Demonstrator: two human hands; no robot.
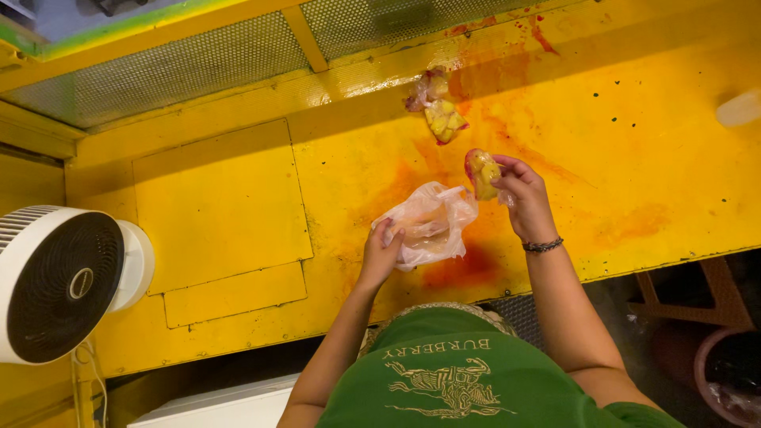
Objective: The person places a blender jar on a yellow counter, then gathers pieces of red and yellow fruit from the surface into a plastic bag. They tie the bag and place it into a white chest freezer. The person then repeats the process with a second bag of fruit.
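My left hand (pixel 384 252) grips a crumpled clear plastic bag (pixel 432 223) by its near edge, holding it just above the yellow counter (pixel 634 158). Right of the bag, my right hand (pixel 525 196) holds a small clear packet of yellow fruit pieces (pixel 482 172) with a pinkish-red tint, raised close to the bag's far corner. A dark bead bracelet circles my right wrist. Farther back on the counter lies another small packet of yellow fruit pieces (pixel 438 111).
A white round fan (pixel 63 281) stands at the left. The counter has red and orange stains around the bags. Perforated metal mesh panels (pixel 166 67) run behind it. A pale object (pixel 741 108) sits at the right edge; a brown pot (pixel 725 368) is below.
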